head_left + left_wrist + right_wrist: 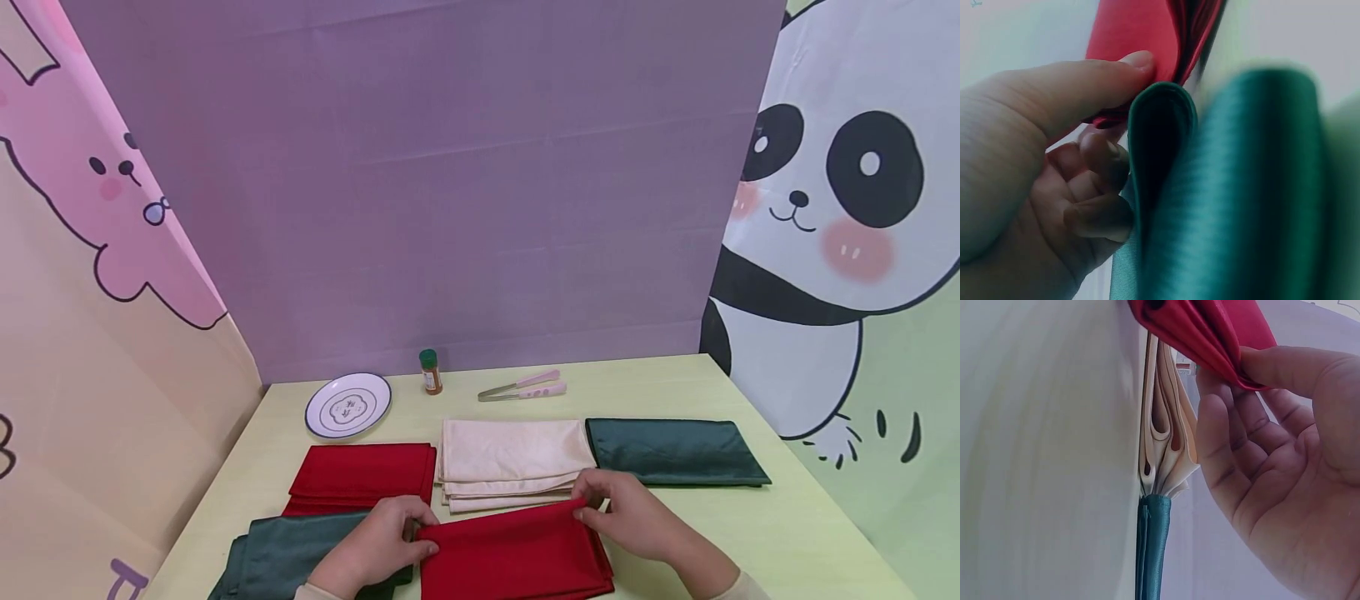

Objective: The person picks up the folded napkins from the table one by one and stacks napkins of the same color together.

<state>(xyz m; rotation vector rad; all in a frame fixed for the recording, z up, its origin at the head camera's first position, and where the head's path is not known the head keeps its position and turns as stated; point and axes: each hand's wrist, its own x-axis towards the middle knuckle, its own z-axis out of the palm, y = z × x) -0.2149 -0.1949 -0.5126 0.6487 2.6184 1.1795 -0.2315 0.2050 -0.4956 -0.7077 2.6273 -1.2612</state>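
- Head view: one folded red cloth [513, 554], at the near edge of the picture, before a folded cream cloth [517, 462].
- Left hand [382, 546]: fingers closed in a pinch on its far left corner. Right hand [630, 508]: fingers likewise pinching its far right corner.
- Also on the surface [787, 533]: second red cloth [367, 473], left of the cream; left green cloth [300, 546], partly behind the left hand; right green cloth [675, 454], beside the cream; plate [322, 425], jar [431, 372] and tongs [525, 387] at the back.
- Left wrist view: thumb flat on the red layers, other fingers bent beneath, close to a fold of green.
- Right wrist view: thumb and fingers nip the stacked red folds, this corner raised off the surface; cream and green folds lie beyond. Whether the near edge is lifted: cannot tell.
- Step in hand, as judged: handling the folded red cloth by two corners.
- Next move, as judged: calls for an even pinch on all layers, both corners kept level, and clearance from the neighbouring green.
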